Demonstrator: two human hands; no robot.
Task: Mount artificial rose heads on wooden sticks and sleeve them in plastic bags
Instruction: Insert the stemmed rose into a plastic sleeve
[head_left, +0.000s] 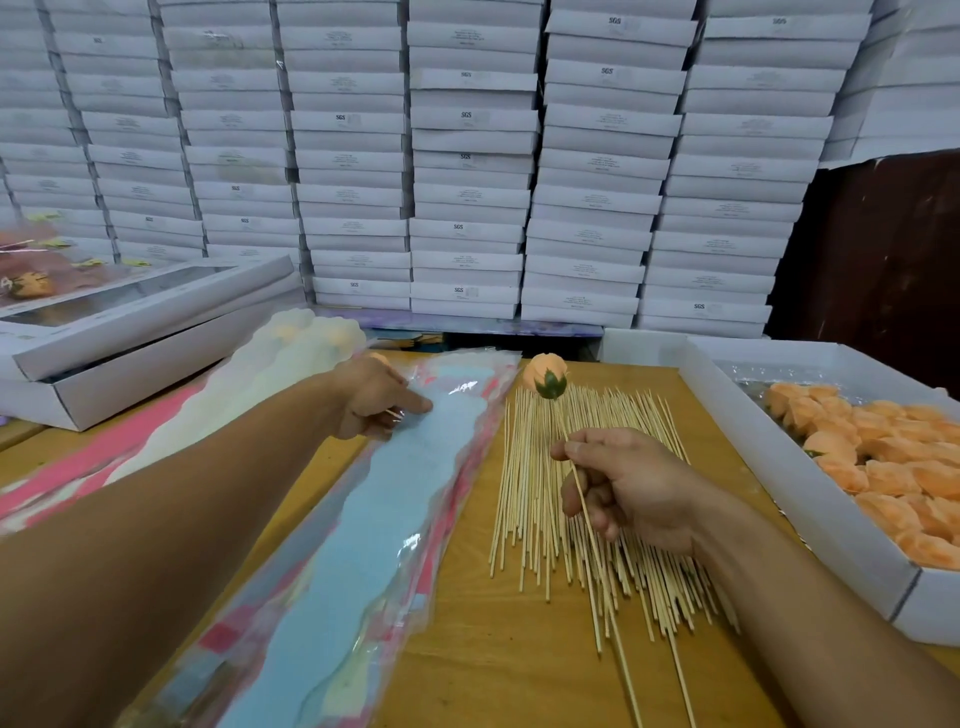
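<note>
My right hand (621, 486) pinches a wooden stick (584, 512) that carries an orange rose head (544, 375) with green leaves at its far tip. Beneath it a pile of bare wooden sticks (545, 499) lies spread on the wooden table (498, 654). My left hand (378, 397) reaches out over a stack of long plastic bags (384, 509), blue on top with pink edges. Its thumb and fingers pinch the clear film near the stack's far end.
A white tray (769, 462) at the right holds several loose orange rose heads (883, 467). Sleeved roses in cream and pink bags (249, 384) lie at the left. White flat boxes (135, 332) sit at the far left, and a wall of stacked white boxes (467, 156) stands behind.
</note>
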